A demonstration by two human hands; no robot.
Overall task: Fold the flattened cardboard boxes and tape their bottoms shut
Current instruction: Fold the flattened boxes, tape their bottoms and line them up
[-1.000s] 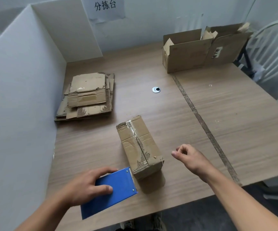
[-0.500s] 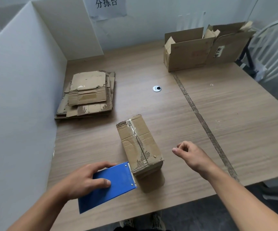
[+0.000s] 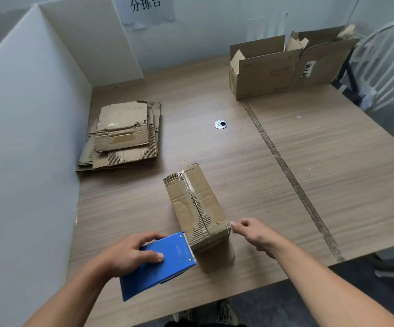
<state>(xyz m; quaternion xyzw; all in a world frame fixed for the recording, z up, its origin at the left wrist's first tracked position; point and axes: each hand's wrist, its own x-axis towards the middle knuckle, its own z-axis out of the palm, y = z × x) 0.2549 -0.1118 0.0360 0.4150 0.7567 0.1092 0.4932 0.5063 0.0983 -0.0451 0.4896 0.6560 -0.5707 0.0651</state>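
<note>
the blue dispenser hides the box's near-left corner and the chair is cropped.

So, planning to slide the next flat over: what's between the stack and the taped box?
Nothing: bare table between stack and box, per the head view.

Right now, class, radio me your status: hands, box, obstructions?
Left hand grips blue tape dispenser at near end of box. Right hand loosely curled beside its near right corner. Seam taped. Nothing in the way.

Flat stack left of box
</note>
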